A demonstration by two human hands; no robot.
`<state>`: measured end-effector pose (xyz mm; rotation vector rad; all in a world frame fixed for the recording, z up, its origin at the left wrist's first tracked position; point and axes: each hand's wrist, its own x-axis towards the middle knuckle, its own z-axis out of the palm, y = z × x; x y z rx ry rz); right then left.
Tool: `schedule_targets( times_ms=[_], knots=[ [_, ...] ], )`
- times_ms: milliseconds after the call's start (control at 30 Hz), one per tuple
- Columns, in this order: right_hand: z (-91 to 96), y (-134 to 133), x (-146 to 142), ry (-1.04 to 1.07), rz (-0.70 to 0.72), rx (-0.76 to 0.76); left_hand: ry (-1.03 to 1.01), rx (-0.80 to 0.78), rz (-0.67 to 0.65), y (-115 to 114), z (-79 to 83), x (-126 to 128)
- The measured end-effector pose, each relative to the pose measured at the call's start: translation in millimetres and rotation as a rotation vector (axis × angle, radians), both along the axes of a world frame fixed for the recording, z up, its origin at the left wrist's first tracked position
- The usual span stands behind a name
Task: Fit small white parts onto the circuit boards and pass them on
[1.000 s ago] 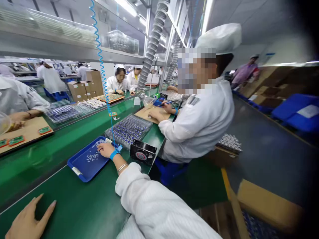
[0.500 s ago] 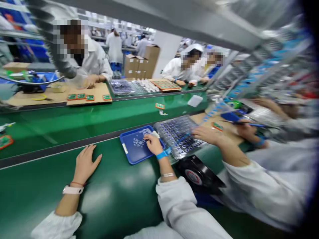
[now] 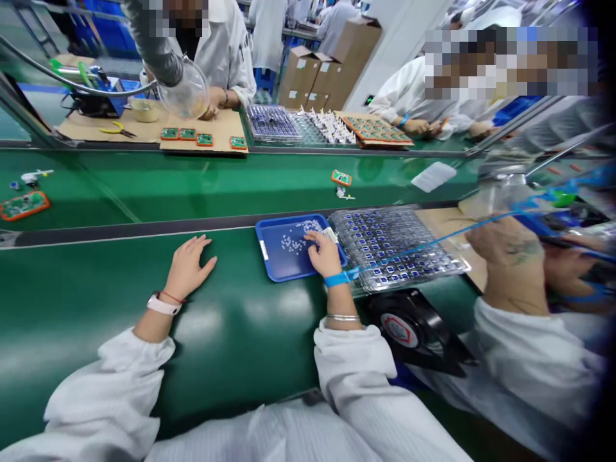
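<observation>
Right hand at blue tray, left hand flat on green belt

The right hand curls down inside the tray's right end, beside the small white parts scattered on its floor; any grip on a part cannot be confirmed. The left hand lies open, palm down, holding nothing. A clear blister tray of blue-marked components adjoins the right; a black fan sits below it.

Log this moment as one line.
left hand: resting on green conveyor belt | right hand: fingers among small white parts in blue tray
</observation>
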<state>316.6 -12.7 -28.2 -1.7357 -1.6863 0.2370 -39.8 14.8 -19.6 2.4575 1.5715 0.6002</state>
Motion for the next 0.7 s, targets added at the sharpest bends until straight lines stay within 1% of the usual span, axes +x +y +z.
schedule_targets(
  times_ms=[100,233,400,467,567,700],
  knots=[
    [1.5,0,-1,0.034,0.000,-0.029,-0.012,-0.005,-0.018,0,1.3,-2],
    [2.8,-1,-2,0.050,0.008,-0.025,-0.038,-0.002,-0.044,-2,1.6,-3],
    [10.8,-11,7,0.023,-0.076,0.003,-0.051,-0.012,-0.038,-3,3.4,-2],
    [15.7,-17,13,0.002,-0.102,-0.057,-0.051,-0.022,-0.037,-3,4.7,-1],
    [22.4,-25,17,-0.012,-0.085,-0.188,-0.041,-0.038,-0.041,-4,6.5,-1],
    [28.8,-29,12,-0.001,-0.036,-0.242,-0.031,-0.050,-0.042,-3,7.2,-2]
  ],
)
